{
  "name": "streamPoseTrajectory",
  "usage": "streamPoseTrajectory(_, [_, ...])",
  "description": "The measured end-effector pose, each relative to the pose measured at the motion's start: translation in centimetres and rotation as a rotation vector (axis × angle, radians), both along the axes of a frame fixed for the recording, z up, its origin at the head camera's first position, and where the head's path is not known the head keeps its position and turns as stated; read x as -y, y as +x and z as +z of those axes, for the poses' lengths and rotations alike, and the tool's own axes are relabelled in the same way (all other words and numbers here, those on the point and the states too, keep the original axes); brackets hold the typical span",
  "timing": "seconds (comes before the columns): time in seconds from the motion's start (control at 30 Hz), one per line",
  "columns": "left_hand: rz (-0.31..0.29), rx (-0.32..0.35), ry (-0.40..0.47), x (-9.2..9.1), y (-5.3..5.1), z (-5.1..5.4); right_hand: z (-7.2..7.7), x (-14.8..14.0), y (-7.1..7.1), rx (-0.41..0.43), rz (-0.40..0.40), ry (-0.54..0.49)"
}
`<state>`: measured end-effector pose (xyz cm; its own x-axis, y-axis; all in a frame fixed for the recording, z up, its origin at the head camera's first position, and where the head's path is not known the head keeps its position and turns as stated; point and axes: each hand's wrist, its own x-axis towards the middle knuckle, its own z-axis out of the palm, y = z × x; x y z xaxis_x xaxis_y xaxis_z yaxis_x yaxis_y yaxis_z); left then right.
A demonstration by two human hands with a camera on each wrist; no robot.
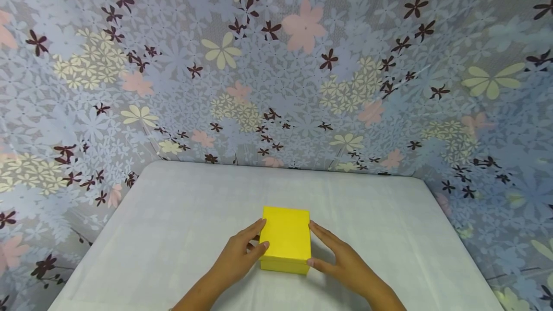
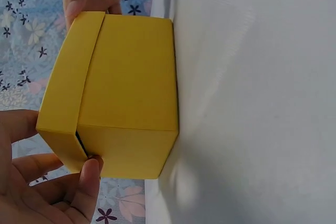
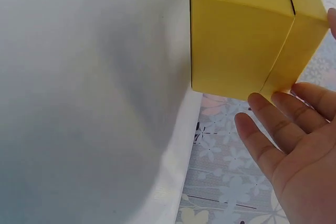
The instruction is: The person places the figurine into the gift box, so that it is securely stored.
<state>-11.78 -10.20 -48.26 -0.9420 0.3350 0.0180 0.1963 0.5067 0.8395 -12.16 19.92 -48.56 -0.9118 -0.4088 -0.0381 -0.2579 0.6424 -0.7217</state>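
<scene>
A closed yellow box [image 1: 286,234] with a fitted lid [image 2: 71,72] stands on the white-covered table. My left hand [image 1: 235,256] holds the lid at its left side, thumb near the front corner and a finger farther back. In the left wrist view, a fingertip [image 2: 90,171] bends against the lid's lower edge, where a thin dark gap shows. On the opposite side, my right hand [image 1: 345,263] touches the lid with its thumb at the front corner. Its other fingers [image 3: 275,121] reach out nearly straight, some tips at the lid's side and others apart from it.
White cloth [image 1: 173,215] covers the table, which has rounded far corners. Behind it and on both sides hangs a flower-patterned covering [image 1: 276,85]. The table's far edge [image 1: 285,169] runs close to this covering.
</scene>
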Motion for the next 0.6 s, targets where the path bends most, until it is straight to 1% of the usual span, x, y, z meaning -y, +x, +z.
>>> streamPoseTrajectory(0.23, [-0.029, 0.034, 0.003, -0.1, 0.2, -0.4, 0.1, -0.4, 0.4, 0.002, 0.012, 0.006])
streamPoseTrajectory(0.37, [-0.04, 0.055, 0.005, -0.2, 0.2, -0.6, -0.4, -0.6, 0.3, 0.025, 0.016, 0.013])
streamPoseTrajectory(0.47, [-0.039, 0.065, 0.005, -0.1, 0.1, -0.8, -0.8, -0.6, 0.1, 0.042, 0.03, 0.012])
streamPoseTrajectory(0.6, [-0.041, 0.092, 0.01, -0.1, 0.0, -1.1, -1.1, -0.6, 0.0, 0.066, 0.054, 0.0])
